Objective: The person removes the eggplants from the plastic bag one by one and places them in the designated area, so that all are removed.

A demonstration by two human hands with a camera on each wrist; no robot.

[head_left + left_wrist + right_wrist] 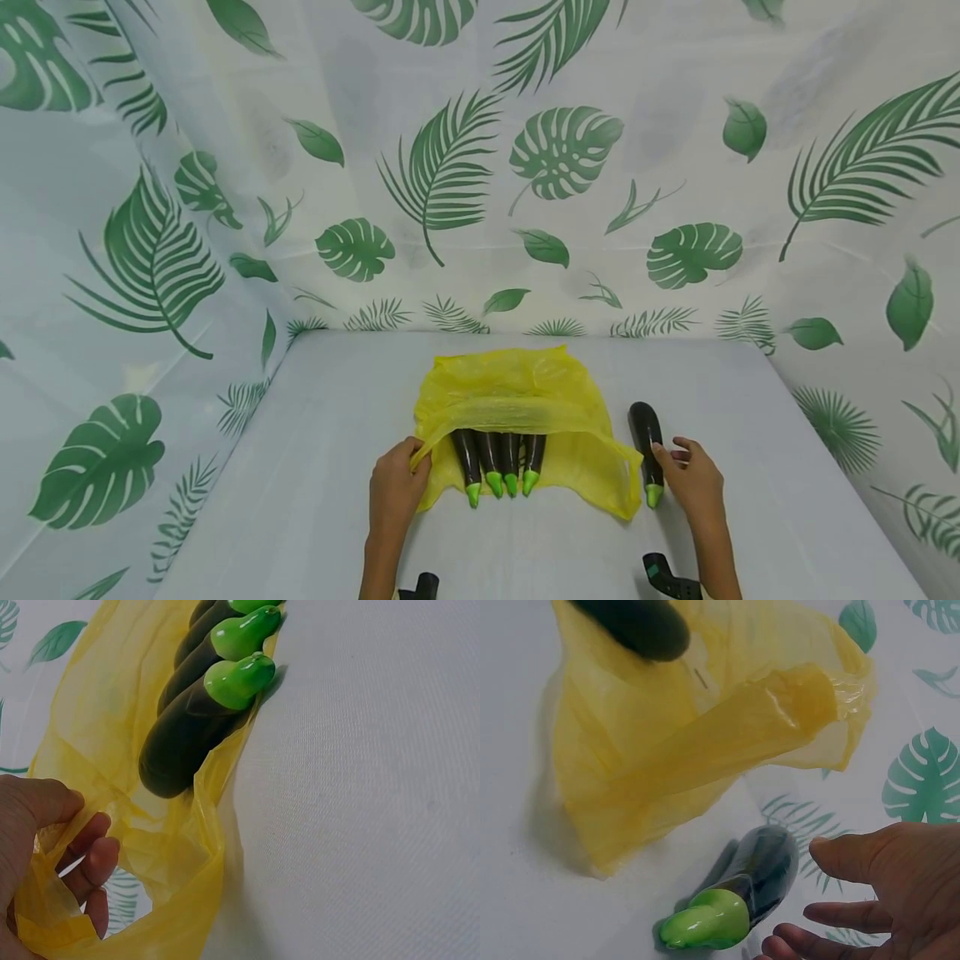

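a thin, crinkled yellow bag point(510, 375) lies mouth toward the person, its left edge pinched by the left hand point(399, 487). four glossy dark eggplants point(490, 450) lie side by side in it, green ends outward. a fifth eggplant point(645, 429) lies just right of it; whether the right hand point(695, 482) touches it is unclear.

No lettering, label, brand or number can be read on the yellow bag point(517, 365), the eggplants point(467, 458) or the leaf-printed sheet point(461, 279). A green patch point(653, 571) on the right-hand dark device point(678, 587) is too small to make out.
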